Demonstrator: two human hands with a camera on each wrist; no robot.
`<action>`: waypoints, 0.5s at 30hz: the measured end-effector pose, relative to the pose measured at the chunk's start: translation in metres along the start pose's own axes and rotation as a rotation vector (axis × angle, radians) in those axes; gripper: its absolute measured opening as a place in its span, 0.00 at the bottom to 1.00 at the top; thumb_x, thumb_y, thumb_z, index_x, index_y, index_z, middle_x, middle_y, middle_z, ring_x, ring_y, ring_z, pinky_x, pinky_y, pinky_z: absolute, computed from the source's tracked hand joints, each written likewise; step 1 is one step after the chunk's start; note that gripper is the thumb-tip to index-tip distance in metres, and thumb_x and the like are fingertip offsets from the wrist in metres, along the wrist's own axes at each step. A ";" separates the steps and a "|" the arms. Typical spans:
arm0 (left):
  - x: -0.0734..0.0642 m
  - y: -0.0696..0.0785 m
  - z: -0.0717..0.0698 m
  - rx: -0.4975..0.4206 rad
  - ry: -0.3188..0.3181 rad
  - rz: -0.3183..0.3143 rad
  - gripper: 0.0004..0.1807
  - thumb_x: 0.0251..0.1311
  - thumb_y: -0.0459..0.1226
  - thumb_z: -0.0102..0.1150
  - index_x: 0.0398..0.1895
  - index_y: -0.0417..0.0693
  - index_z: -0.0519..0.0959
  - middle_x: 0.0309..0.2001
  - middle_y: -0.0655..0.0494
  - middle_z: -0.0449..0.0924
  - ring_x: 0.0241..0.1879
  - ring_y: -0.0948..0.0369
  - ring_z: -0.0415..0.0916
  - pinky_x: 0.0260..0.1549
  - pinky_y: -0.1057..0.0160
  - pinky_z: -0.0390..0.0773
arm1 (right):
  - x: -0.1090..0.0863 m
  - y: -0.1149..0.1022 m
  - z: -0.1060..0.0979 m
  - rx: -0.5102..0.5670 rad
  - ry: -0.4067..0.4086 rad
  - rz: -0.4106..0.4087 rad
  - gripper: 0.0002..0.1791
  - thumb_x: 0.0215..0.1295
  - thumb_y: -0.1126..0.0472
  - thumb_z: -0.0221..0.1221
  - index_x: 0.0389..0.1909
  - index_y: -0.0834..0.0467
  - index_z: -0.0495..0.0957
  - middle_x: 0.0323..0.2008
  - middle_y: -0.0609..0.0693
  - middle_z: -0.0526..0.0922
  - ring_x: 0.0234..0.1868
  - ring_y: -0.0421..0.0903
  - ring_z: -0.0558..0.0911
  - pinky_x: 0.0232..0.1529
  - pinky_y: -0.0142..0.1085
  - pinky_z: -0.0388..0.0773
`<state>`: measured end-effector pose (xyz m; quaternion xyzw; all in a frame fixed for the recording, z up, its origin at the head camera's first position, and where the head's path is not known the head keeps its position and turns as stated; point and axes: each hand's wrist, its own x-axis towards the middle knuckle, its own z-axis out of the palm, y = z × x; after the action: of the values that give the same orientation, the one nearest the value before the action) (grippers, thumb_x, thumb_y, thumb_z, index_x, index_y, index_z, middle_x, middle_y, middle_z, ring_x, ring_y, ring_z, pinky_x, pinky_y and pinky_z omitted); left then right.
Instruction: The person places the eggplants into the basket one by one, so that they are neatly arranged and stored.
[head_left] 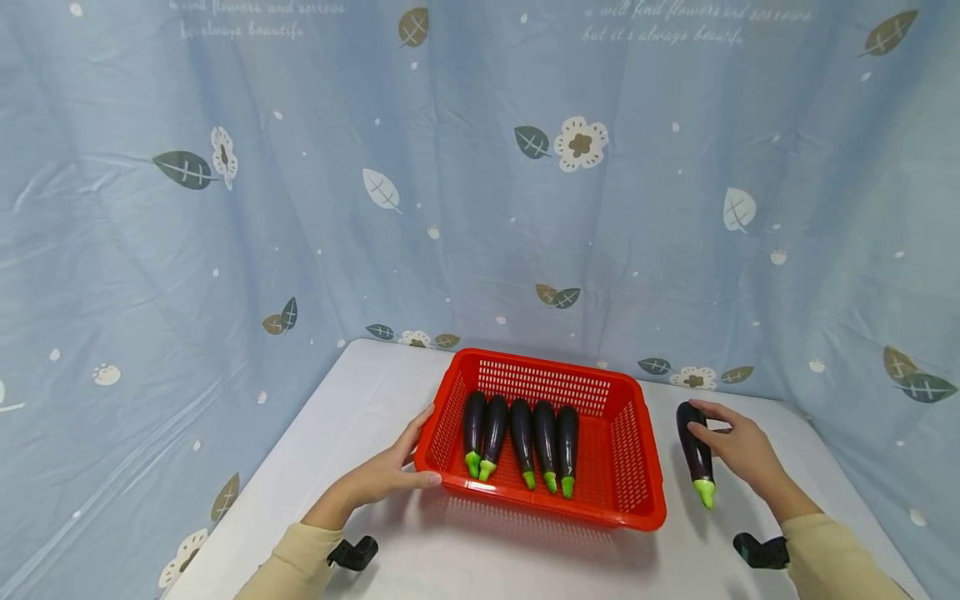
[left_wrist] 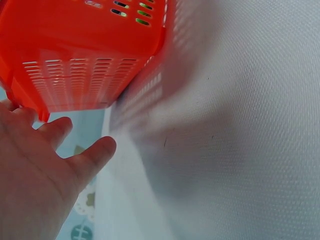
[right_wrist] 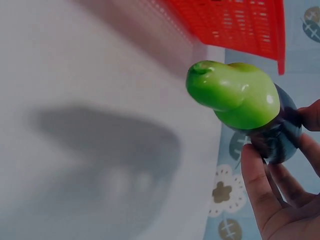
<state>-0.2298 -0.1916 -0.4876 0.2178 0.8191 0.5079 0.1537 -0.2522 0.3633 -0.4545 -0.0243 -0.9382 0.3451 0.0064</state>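
Observation:
A red plastic basket (head_left: 637, 500) with slotted walls holds several dark purple eggplants (head_left: 521, 433) in a row, green stem ends toward me. At its left front corner my left hand (head_left: 386, 475) touches the rim, fingers extended along the left side and thumb toward the front. The left wrist view shows fingertips (left_wrist: 102, 146) spread beside and below the basket wall. To the basket's right, my right hand (head_left: 742, 442) pinches another eggplant (head_left: 697, 454) between thumb and fingers, its green stem pointing down toward me. Its shadow lies apart from it on the table in the right wrist view.
The white-covered table (head_left: 360, 375) stands against a blue curtain (head_left: 480, 208) printed with leaves and flowers, which hangs behind it and along both sides. A black wrist mount (head_left: 352, 552) sits on the left wrist and another (head_left: 761, 552) on the right.

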 end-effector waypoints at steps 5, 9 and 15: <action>0.000 0.001 0.000 -0.002 0.002 0.005 0.59 0.62 0.48 0.68 0.83 0.57 0.34 0.82 0.47 0.38 0.78 0.42 0.47 0.71 0.37 0.59 | 0.002 -0.011 0.000 0.021 -0.005 -0.006 0.37 0.75 0.44 0.56 0.74 0.64 0.63 0.67 0.75 0.66 0.60 0.72 0.76 0.48 0.53 0.85; 0.000 0.001 0.001 -0.002 0.001 0.004 0.59 0.61 0.49 0.68 0.83 0.56 0.35 0.82 0.47 0.38 0.78 0.42 0.47 0.71 0.37 0.59 | 0.003 -0.020 -0.001 0.024 -0.008 -0.005 0.37 0.75 0.44 0.55 0.75 0.63 0.63 0.67 0.75 0.65 0.60 0.72 0.75 0.48 0.53 0.85; 0.000 0.001 0.001 0.000 0.004 0.004 0.59 0.62 0.49 0.68 0.83 0.57 0.35 0.83 0.48 0.37 0.78 0.42 0.47 0.71 0.37 0.59 | 0.005 -0.030 0.000 0.029 0.009 -0.029 0.36 0.75 0.44 0.56 0.75 0.61 0.64 0.66 0.74 0.67 0.59 0.72 0.76 0.48 0.53 0.85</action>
<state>-0.2293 -0.1906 -0.4874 0.2182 0.8190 0.5087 0.1511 -0.2579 0.3408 -0.4351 -0.0121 -0.9334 0.3583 0.0162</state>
